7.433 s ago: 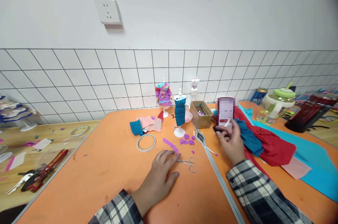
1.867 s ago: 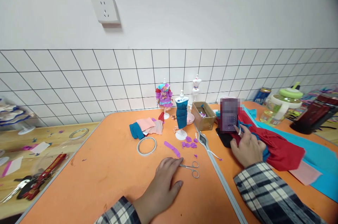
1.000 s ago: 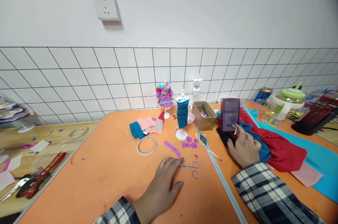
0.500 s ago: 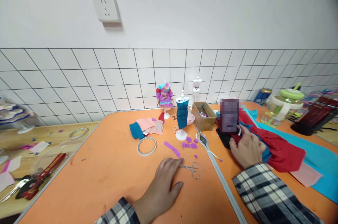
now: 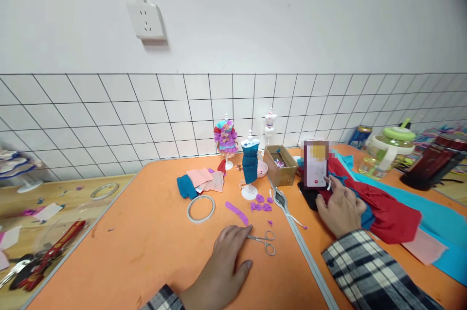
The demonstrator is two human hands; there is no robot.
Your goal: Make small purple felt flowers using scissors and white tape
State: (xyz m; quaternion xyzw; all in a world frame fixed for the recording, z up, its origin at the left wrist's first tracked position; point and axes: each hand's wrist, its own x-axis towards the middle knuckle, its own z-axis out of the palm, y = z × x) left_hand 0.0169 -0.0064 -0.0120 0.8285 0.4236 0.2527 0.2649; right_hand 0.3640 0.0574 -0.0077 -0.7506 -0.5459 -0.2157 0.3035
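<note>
My left hand point(image 5: 226, 264) lies palm down on the orange table, fingers stretched out and holding nothing. Its fingertips reach the tips of small metal scissors point(image 5: 269, 242). A purple fabric strip point(image 5: 237, 213) and several purple scraps point(image 5: 260, 206) lie beyond. On the right, my right hand point(image 5: 340, 207) is over red and blue cloth, its fingers apart, a fingertip at the lower right corner of a propped phone point(image 5: 315, 166). The phone's lit screen is partly blurred. A small white mannequin point(image 5: 250, 161) wrapped in teal cloth stands upright at the middle.
A tape ring point(image 5: 201, 209) lies left of the strip, with folded pink cloth point(image 5: 200, 177) behind it. Behind stand a dressed mannequin point(image 5: 225, 139), a bare one point(image 5: 270, 122) and a cardboard box point(image 5: 280, 166). A jug point(image 5: 388, 152) and dark red bottle point(image 5: 436, 159) stand right.
The phone's screen has gone from dark to a bright picture. The view has tilted up slightly. Both hands stay in nearly the same places.
</note>
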